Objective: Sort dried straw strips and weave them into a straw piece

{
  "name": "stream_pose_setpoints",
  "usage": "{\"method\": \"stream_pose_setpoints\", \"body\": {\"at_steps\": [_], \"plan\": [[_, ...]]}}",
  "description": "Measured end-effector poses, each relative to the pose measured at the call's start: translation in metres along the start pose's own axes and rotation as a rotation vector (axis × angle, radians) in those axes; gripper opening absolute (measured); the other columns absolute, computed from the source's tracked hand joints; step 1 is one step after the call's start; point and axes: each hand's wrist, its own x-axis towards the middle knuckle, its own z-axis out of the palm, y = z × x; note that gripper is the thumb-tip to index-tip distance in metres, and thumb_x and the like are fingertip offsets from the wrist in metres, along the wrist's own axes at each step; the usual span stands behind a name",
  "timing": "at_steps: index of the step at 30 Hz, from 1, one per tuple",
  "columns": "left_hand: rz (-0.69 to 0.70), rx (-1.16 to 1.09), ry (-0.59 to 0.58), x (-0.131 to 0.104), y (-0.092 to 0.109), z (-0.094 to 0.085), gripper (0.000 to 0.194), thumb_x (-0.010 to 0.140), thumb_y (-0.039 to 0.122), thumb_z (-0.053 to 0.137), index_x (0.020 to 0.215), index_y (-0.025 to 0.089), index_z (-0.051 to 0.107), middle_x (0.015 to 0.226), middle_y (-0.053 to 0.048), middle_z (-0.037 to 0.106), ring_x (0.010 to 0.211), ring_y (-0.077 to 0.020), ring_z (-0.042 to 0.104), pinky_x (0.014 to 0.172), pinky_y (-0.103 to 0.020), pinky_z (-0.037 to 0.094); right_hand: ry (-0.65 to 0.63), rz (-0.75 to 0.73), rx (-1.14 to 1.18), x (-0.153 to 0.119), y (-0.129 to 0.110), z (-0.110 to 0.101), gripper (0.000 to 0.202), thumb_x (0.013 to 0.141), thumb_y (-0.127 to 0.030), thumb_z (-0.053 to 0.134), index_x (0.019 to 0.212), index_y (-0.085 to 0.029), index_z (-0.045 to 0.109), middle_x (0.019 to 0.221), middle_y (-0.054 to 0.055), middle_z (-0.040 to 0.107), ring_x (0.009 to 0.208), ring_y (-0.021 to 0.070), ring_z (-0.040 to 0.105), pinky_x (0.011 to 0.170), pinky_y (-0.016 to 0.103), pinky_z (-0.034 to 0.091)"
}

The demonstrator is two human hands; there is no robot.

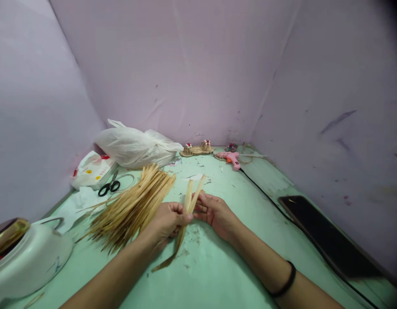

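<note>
Pale dried leaf strips (188,199) stand up between my two hands, parted into a V at the top, with a darker tail hanging down toward the table. My left hand (171,219) pinches them at the middle between thumb and fingers. The fingers of my right hand (214,212) are curled in against the right-hand strip, thumb near its upper part. Just left of my left hand lies a thick bundle of dried straw-coloured leaf strips (134,210), spread out on the green tabletop (218,266).
Black-handled scissors (109,187), a tissue pack (94,171) and a tied white plastic bag (137,146) lie at the left. A woven straw piece (196,149) and pink glue gun (230,159) lie at the back. A black phone-like slab (327,236) sits right; a white bowl (40,262) front left.
</note>
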Motion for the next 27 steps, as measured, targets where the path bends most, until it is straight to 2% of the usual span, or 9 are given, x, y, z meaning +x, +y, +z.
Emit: {"method": "stream_pose_setpoints", "body": {"at_steps": [3, 7, 12, 14, 19, 22, 23, 24, 27], "plan": [[0.023, 0.061, -0.015, 0.0, -0.004, 0.003, 0.037, 0.043, 0.033, 0.073, 0.05, 0.017, 0.041, 0.031, 0.01, 0.034, 0.029, -0.0013, 0.023, 0.034, -0.017, 0.01, 0.017, -0.003, -0.012, -0.002, 0.0, -0.001, 0.03, 0.069, -0.037, 0.067, 0.084, -0.011, 0.065, 0.078, 0.007, 0.067, 0.063, 0.0114, 0.061, 0.054, 0.021, 0.051], [0.038, 0.072, -0.144, 0.003, -0.003, -0.004, 0.035, 0.052, 0.04, 0.07, 0.054, 0.016, 0.045, 0.032, 0.009, 0.034, 0.03, -0.0017, 0.024, 0.034, -0.017, 0.011, 0.101, 0.025, -0.064, -0.003, -0.002, -0.003, 0.022, 0.064, -0.026, 0.072, 0.079, -0.011, 0.065, 0.072, 0.005, 0.066, 0.055, 0.0094, 0.059, 0.051, 0.02, 0.051], [0.109, 0.054, -0.055, 0.005, 0.007, -0.021, 0.029, 0.061, 0.038, 0.064, 0.057, 0.015, 0.047, 0.041, 0.003, 0.049, 0.03, -0.0013, 0.025, 0.032, -0.017, 0.009, 0.071, 0.022, -0.02, -0.001, -0.009, -0.013, 0.019, 0.068, -0.019, 0.068, 0.085, -0.011, 0.065, 0.076, 0.005, 0.068, 0.059, 0.009, 0.06, 0.056, 0.02, 0.051], [0.14, 0.072, -0.06, 0.003, 0.008, -0.022, 0.027, 0.062, 0.036, 0.064, 0.057, 0.014, 0.048, 0.046, 0.001, 0.053, 0.03, -0.0009, 0.026, 0.032, -0.017, 0.009, 0.031, 0.034, -0.017, -0.002, -0.01, -0.015, 0.02, 0.068, -0.017, 0.066, 0.087, -0.011, 0.064, 0.076, 0.005, 0.068, 0.061, 0.0093, 0.06, 0.06, 0.021, 0.051], [0.128, 0.113, -0.132, -0.004, -0.004, -0.003, 0.029, 0.064, 0.041, 0.061, 0.056, 0.016, 0.048, 0.043, 0.004, 0.05, 0.03, -0.0025, 0.027, 0.033, -0.018, 0.013, -0.103, 0.054, -0.003, -0.006, -0.004, -0.008, 0.023, 0.069, -0.021, 0.067, 0.089, -0.012, 0.062, 0.08, 0.006, 0.067, 0.068, 0.0125, 0.062, 0.068, 0.026, 0.049], [0.134, 0.27, -0.155, -0.009, -0.003, 0.006, 0.033, 0.066, 0.043, 0.056, 0.049, 0.018, 0.045, 0.032, 0.007, 0.036, 0.029, -0.0049, 0.028, 0.035, -0.019, 0.016, -0.109, 0.046, 0.03, -0.005, -0.002, -0.006, 0.021, 0.071, -0.025, 0.066, 0.087, -0.013, 0.06, 0.072, 0.003, 0.065, 0.065, 0.0117, 0.06, 0.064, 0.025, 0.048], [0.173, 0.346, -0.156, -0.011, 0.001, 0.005, 0.033, 0.068, 0.042, 0.054, 0.048, 0.017, 0.048, 0.032, 0.006, 0.036, 0.03, -0.0054, 0.029, 0.036, -0.02, 0.018, -0.091, 0.041, 0.052, -0.004, -0.004, -0.007, 0.019, 0.071, -0.025, 0.066, 0.085, -0.013, 0.06, 0.068, 0.001, 0.062, 0.061, 0.0109, 0.059, 0.063, 0.024, 0.048], [0.229, 0.42, -0.129, -0.013, 0.008, 0.001, 0.032, 0.07, 0.041, 0.051, 0.05, 0.016, 0.053, 0.035, 0.005, 0.04, 0.032, -0.0061, 0.031, 0.038, -0.021, 0.021, -0.062, 0.034, 0.079, -0.003, -0.007, -0.009, 0.017, 0.071, -0.024, 0.065, 0.083, -0.014, 0.059, 0.062, -0.001, 0.059, 0.056, 0.0097, 0.057, 0.06, 0.024, 0.048], [0.479, 0.571, 0.148, -0.017, 0.031, -0.022, 0.018, 0.066, 0.029, 0.055, 0.059, 0.014, 0.061, 0.05, 0.002, 0.052, 0.044, -0.0072, 0.04, 0.047, -0.02, 0.03, 0.046, 0.013, 0.166, -0.001, -0.022, -0.019, 0.007, 0.072, -0.019, 0.061, 0.077, -0.016, 0.056, 0.051, -0.007, 0.047, 0.039, 0.004, 0.041, 0.045, 0.018, 0.042]]}}
